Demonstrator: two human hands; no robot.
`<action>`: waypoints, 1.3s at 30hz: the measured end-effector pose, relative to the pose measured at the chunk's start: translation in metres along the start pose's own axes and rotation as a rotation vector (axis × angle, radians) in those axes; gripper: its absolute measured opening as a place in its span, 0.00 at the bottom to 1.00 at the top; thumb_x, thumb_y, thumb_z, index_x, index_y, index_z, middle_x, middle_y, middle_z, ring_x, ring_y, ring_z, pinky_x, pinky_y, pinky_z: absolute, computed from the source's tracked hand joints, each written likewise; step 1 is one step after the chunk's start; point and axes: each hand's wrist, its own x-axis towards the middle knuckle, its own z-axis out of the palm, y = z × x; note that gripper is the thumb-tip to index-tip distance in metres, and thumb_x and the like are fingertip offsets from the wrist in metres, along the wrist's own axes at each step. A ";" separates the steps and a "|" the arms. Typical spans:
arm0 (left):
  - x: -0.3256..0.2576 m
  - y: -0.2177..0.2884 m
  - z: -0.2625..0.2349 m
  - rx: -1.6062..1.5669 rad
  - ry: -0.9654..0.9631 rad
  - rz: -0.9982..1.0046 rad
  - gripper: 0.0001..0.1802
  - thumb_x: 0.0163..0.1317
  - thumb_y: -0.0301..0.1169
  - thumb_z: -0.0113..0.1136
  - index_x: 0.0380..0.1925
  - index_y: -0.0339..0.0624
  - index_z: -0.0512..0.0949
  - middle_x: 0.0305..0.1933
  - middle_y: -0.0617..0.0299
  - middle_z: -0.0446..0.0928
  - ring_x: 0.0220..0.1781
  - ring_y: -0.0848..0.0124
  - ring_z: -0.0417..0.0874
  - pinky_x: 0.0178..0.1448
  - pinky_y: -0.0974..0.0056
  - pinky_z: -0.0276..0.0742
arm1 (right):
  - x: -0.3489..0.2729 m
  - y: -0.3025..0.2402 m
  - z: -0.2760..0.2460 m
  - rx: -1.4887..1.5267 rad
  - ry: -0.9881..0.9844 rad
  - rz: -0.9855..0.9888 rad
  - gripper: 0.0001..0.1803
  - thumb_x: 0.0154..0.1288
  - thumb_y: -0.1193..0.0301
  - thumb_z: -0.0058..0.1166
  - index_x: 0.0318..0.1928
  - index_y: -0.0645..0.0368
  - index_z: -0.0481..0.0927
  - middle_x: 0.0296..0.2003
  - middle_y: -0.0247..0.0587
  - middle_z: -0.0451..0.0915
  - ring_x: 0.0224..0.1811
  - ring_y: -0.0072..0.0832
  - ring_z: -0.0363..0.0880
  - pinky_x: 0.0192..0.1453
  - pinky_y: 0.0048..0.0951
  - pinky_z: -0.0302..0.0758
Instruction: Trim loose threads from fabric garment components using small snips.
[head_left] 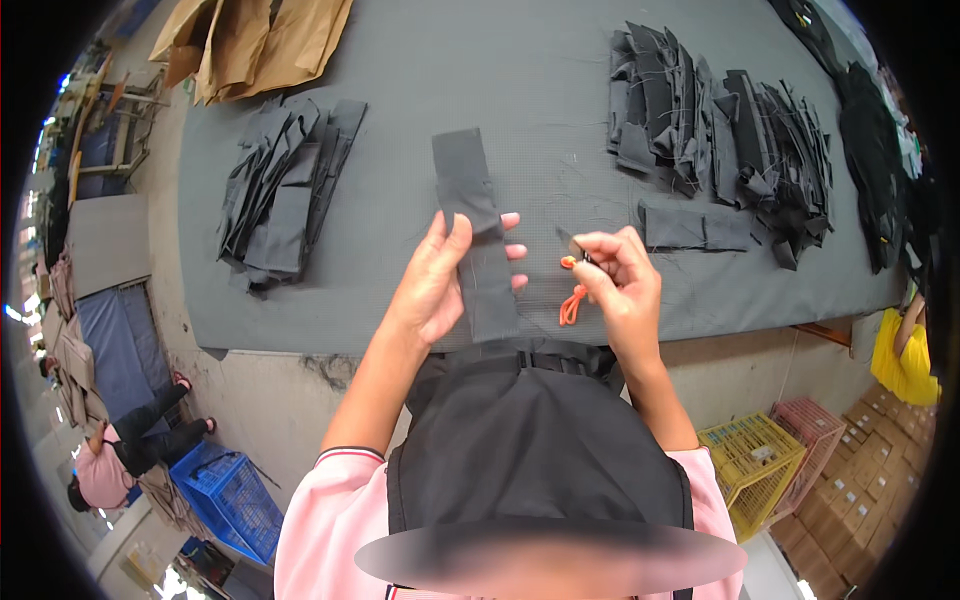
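Note:
My left hand grips a long dark grey fabric strip, thumb on top and fingertips showing past its right edge. The strip runs upright over the table, with a fold or seam across its upper half. Just to its right, my right hand is closed on small thread snips, mostly hidden by the fingers. A pointed blade tip shows toward the strip, apart from it. An orange cord loop hangs from the snips. Loose threads lie on the strip.
A pile of dark strips lies left on the grey table; larger bundles lie right, with a separate flat piece below. Brown paper is at the far left. Blue and yellow crates stand below. Other people are nearby.

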 end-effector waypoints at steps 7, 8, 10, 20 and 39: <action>0.014 0.011 0.002 -0.011 0.089 0.096 0.22 0.65 0.46 0.52 0.50 0.44 0.64 0.47 0.51 0.76 0.42 0.66 0.80 0.41 0.58 0.83 | -0.024 -0.010 0.004 -0.503 -0.177 -0.282 0.11 0.48 0.80 0.61 0.36 0.61 0.81 0.25 0.35 0.68 0.23 0.25 0.68 0.27 0.24 0.66; 0.015 0.011 0.003 -0.027 0.093 0.102 0.21 0.64 0.46 0.54 0.48 0.45 0.63 0.44 0.52 0.77 0.42 0.66 0.80 0.41 0.59 0.82 | -0.028 -0.011 0.003 -0.587 -0.208 -0.328 0.12 0.48 0.80 0.62 0.37 0.60 0.80 0.25 0.36 0.68 0.23 0.26 0.69 0.27 0.25 0.67; 0.018 0.013 0.003 -0.017 0.100 0.114 0.21 0.64 0.46 0.55 0.47 0.45 0.63 0.44 0.52 0.76 0.41 0.66 0.80 0.40 0.59 0.82 | -0.030 -0.010 0.003 -0.670 -0.242 -0.371 0.12 0.48 0.79 0.62 0.37 0.60 0.80 0.25 0.36 0.69 0.22 0.28 0.70 0.27 0.26 0.68; 0.020 0.015 0.008 -0.029 0.122 0.124 0.20 0.64 0.43 0.55 0.46 0.44 0.63 0.42 0.53 0.76 0.39 0.67 0.80 0.38 0.58 0.83 | -0.028 -0.005 0.012 -0.815 -0.294 -0.528 0.16 0.44 0.79 0.64 0.39 0.59 0.80 0.23 0.38 0.69 0.19 0.33 0.69 0.51 0.36 0.74; 0.019 0.016 0.012 0.000 0.116 0.097 0.21 0.64 0.44 0.56 0.47 0.44 0.62 0.42 0.54 0.76 0.39 0.68 0.80 0.37 0.60 0.82 | -0.024 -0.019 0.018 -0.785 -0.371 -0.500 0.12 0.46 0.77 0.62 0.34 0.58 0.78 0.27 0.36 0.69 0.23 0.31 0.74 0.24 0.31 0.69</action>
